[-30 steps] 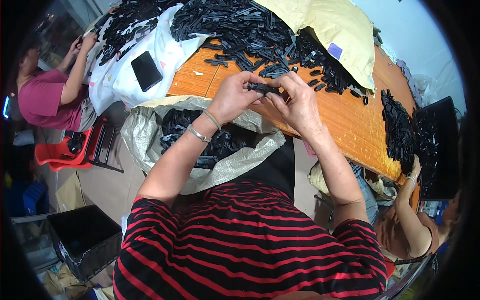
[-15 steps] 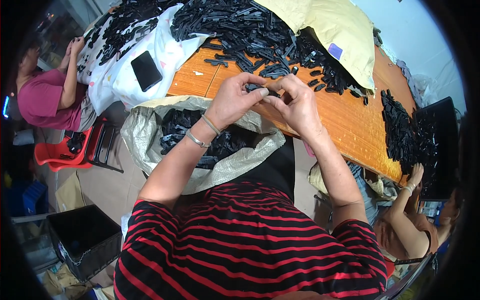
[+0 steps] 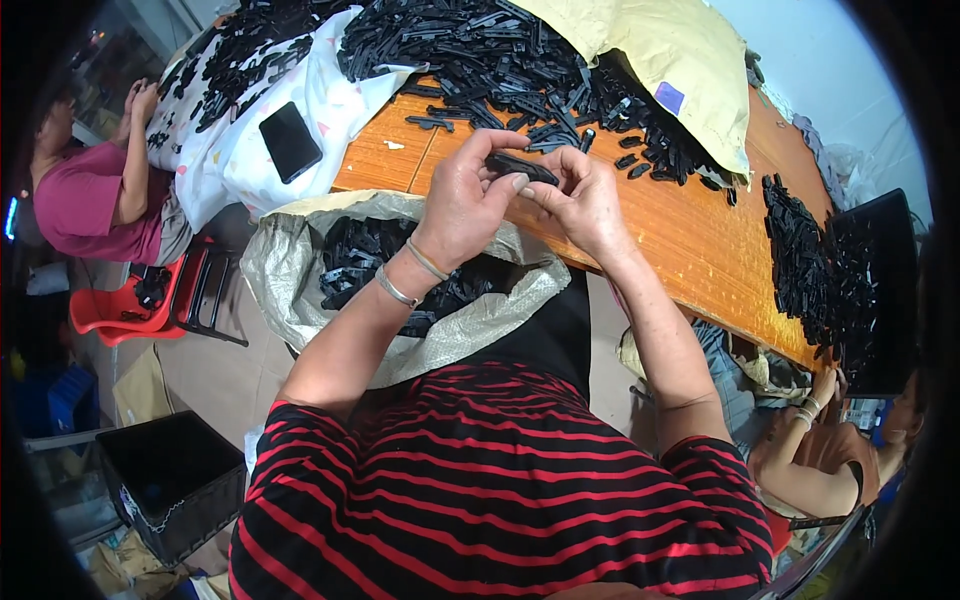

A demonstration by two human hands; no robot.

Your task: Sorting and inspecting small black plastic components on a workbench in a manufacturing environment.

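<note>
Between my hands, above the table's near edge, is a narrow black plastic part (image 3: 524, 169), held level. My left hand (image 3: 466, 200) pinches its left end between thumb and fingers. My right hand (image 3: 584, 198) grips its right end, so the fingers cover that tip. Just below my wrists stands an open woven sack (image 3: 283, 285) with many black plastic pieces (image 3: 352, 265) inside. Beyond my fingers a large heap of similar long black parts (image 3: 470, 50) lies on the wooden table (image 3: 690, 250).
A black phone (image 3: 290, 142) rests on a patterned white sheet (image 3: 225, 165) at the left. A yellowish paper sack (image 3: 690, 60) covers part of the heap. Co-workers sit at left (image 3: 100, 195) and right (image 3: 815, 465). A black crate (image 3: 170, 480) and red chair (image 3: 125, 312) stand on the floor.
Both hands have shifted slightly, and the black part now shows more of its length between them. At the right, the co-worker's hand has moved down toward the table's edge.
</note>
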